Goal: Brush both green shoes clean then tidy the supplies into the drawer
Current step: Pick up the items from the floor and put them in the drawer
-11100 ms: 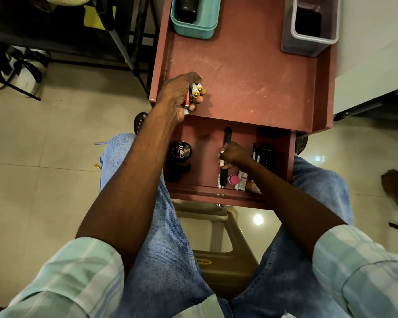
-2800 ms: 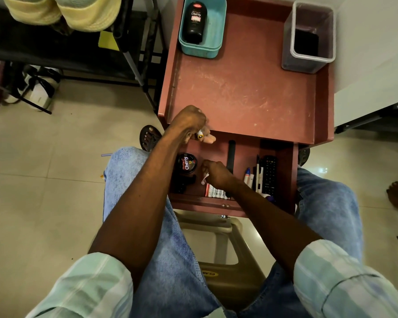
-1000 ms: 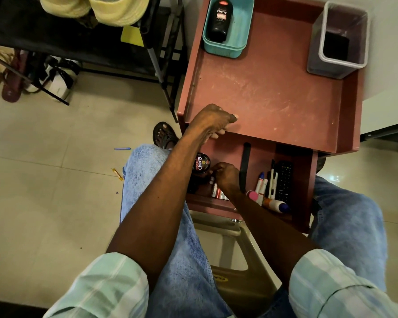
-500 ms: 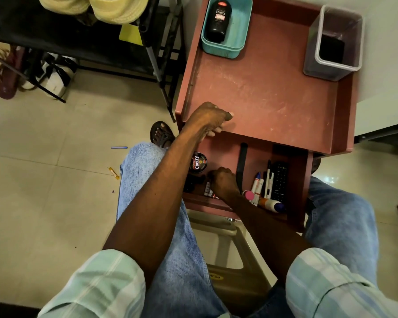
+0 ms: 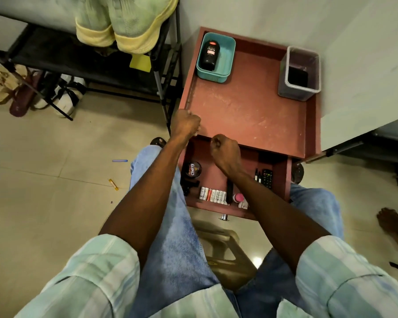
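Note:
Both green shoes (image 5: 124, 21) stand on the black rack at the top left. The red drawer (image 5: 210, 177) under the red table top (image 5: 251, 111) is pulled out. In it lie a Cherry polish tin (image 5: 192, 169), a row of batteries (image 5: 213, 193), a black stick-like tool (image 5: 229, 190), markers (image 5: 257, 175) and a remote (image 5: 267, 177). My left hand (image 5: 185, 123) is a curled fist at the table's front left corner. My right hand (image 5: 224, 149) is curled too, raised over the drawer's back by the table edge. Nothing shows in either fist.
A teal basket (image 5: 225, 70) holding a black Cherry bottle (image 5: 210, 56) sits at the table's back left, a grey bin (image 5: 299, 92) at the back right. A stool (image 5: 223, 249) is between my knees. A blue pen (image 5: 119, 160) lies on the floor. Another person's foot (image 5: 391, 221) is at the right.
My right hand has lifted out of the drawer's front and moved up toward my left hand. My left hand's fingers have curled into a fist. The camera has tilted up.

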